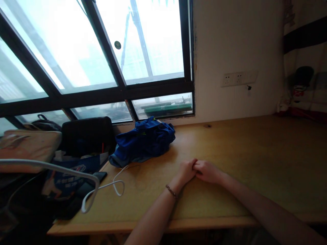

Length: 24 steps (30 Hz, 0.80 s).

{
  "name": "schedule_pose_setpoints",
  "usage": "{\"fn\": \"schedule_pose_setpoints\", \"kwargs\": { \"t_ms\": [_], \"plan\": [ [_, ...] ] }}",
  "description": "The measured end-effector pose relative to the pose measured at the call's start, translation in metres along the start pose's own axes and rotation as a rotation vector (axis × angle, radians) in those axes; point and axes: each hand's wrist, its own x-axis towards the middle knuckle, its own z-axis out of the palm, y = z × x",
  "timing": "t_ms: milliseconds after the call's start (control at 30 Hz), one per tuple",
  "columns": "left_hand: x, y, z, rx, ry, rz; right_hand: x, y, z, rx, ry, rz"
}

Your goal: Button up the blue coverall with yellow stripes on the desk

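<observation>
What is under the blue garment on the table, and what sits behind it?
The blue garment lies crumpled on the wooden table; the tabletop beneath is covered. Behind it are the window and sill. Both hands, left hand and right hand, rest together nearby, holding nothing.

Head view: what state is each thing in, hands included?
Left hand: closed, resting on the table, touching the right hand.
Right hand: closed, holding nothing.
Blue garment: crumpled in a heap.
White hanger: bare, hook on the table.
Window: shut.
Black bag: upright.
</observation>
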Motion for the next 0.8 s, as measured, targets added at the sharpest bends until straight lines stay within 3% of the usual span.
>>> {"fn": "schedule_pose_setpoints", "kwargs": {
  "t_ms": [800],
  "plan": [
    [0.0013, 0.0021, 0.0013, 0.007, 0.006, -0.02, 0.0007, 0.0019, 0.0019, -0.039, -0.033, 0.021]
  ]
}}
